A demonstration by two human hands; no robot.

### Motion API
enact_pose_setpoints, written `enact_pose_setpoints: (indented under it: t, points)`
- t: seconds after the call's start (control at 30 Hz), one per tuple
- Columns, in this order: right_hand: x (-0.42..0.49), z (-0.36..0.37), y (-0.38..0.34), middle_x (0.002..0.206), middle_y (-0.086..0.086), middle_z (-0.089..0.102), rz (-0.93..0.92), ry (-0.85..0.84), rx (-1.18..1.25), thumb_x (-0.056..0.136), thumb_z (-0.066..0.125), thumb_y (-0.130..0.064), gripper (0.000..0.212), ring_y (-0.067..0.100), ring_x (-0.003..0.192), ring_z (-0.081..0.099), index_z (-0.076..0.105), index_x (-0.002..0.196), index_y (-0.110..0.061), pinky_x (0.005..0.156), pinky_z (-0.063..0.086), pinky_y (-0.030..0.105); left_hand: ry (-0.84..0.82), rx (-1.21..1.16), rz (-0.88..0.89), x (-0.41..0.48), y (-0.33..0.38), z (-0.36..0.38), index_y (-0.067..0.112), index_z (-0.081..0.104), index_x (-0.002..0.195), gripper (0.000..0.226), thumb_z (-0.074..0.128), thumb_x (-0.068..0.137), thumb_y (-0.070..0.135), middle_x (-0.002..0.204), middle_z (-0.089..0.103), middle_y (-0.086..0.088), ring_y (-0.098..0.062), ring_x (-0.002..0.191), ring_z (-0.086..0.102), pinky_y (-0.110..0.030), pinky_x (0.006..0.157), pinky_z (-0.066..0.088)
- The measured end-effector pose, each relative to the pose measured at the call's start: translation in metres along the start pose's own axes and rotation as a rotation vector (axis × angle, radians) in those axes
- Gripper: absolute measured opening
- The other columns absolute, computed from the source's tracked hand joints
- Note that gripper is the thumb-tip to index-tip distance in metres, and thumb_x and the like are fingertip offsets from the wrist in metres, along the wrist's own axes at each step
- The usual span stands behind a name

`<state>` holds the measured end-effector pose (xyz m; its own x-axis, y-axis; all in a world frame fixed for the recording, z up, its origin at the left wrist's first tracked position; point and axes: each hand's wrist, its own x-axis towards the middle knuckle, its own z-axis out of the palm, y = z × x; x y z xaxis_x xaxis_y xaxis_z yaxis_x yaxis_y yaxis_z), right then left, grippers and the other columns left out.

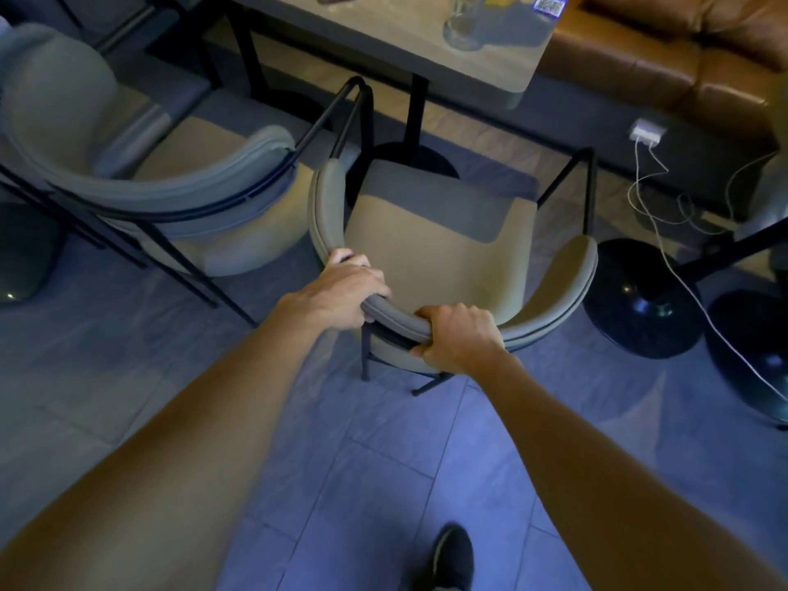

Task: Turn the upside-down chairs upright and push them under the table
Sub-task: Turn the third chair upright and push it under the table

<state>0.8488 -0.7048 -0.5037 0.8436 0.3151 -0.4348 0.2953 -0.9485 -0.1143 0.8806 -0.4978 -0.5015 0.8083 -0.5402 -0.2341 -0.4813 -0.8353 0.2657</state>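
Note:
A grey padded chair (pixel 439 249) with a curved backrest and black metal legs stands upright on the floor, facing the table (pixel 490 66). My left hand (pixel 337 296) grips the left part of its backrest rim. My right hand (pixel 460 334) grips the rim just to the right of it. The front of the seat reaches the table's black pedestal base (pixel 409 157). A second chair (pixel 170 181) of the same kind stands to the left, beside the same table.
A brown leather sofa (pixel 682 49) runs along the far side. A glass (pixel 462 23) and a phone stand on the tabletop. White cables (pixel 652 194) trail from a socket across the floor at right, near two round black bases (pixel 639 300). My black shoe (pixel 452 556) shows below.

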Motion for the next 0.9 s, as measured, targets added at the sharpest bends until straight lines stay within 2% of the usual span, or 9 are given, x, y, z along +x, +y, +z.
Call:
enact_pose_setpoints:
  t: [0.27, 0.4, 0.63, 0.8, 0.9]
  points:
    - [0.008, -0.005, -0.001, 0.096, -0.001, 0.069, -0.005, 0.0, -0.005, 0.083, 0.059, -0.055, 0.039, 0.024, 0.088, 0.066, 0.059, 0.117, -0.036, 0.072, 0.047, 0.033, -0.022, 0.004, 0.026, 0.005, -0.009, -0.008, 0.034, 0.071, 0.107, 0.032, 0.068, 0.078, 0.019, 0.105, 0.062, 0.014, -0.014, 0.109, 0.044, -0.039, 0.106, 0.018]
    - [0.009, -0.007, -0.002, 0.101, 0.0, 0.07, 0.004, -0.024, -0.007, 0.082, 0.059, -0.055, 0.04, 0.027, 0.092, 0.067, 0.058, 0.119, -0.037, 0.077, 0.051, 0.035, -0.032, 0.004, 0.034, 0.003, -0.01, -0.01, 0.034, 0.071, 0.109, 0.037, 0.067, 0.076, 0.018, 0.107, 0.062, 0.013, -0.016, 0.11, 0.045, -0.039, 0.106, 0.018]
    - [0.01, -0.007, -0.002, 0.095, -0.004, 0.069, 0.034, -0.065, 0.017, 0.079, 0.056, -0.056, 0.039, 0.023, 0.085, 0.066, 0.058, 0.115, -0.04, 0.079, 0.056, 0.039, -0.073, 0.048, 0.039, 0.003, -0.005, -0.015, 0.034, 0.066, 0.115, 0.038, 0.067, 0.08, 0.019, 0.113, 0.06, 0.011, -0.018, 0.112, 0.044, -0.041, 0.106, 0.021]
    - [0.009, -0.004, -0.012, 0.099, -0.002, 0.069, 0.046, -0.05, 0.01, 0.083, 0.052, -0.065, 0.042, 0.023, 0.089, 0.066, 0.059, 0.116, -0.04, 0.08, 0.054, 0.037, -0.076, 0.06, 0.035, -0.003, -0.009, -0.01, 0.034, 0.066, 0.111, 0.028, 0.068, 0.084, 0.03, 0.109, 0.059, 0.012, -0.019, 0.109, 0.045, -0.04, 0.103, 0.021]
    - [0.007, -0.004, -0.017, 0.099, -0.002, 0.069, 0.076, -0.041, 0.001, 0.084, 0.05, -0.07, 0.045, 0.023, 0.09, 0.066, 0.06, 0.115, -0.04, 0.077, 0.052, 0.035, -0.071, 0.061, 0.055, -0.003, -0.012, -0.008, 0.032, 0.069, 0.103, 0.02, 0.067, 0.085, 0.026, 0.106, 0.062, 0.01, -0.019, 0.106, 0.044, -0.039, 0.101, 0.021]
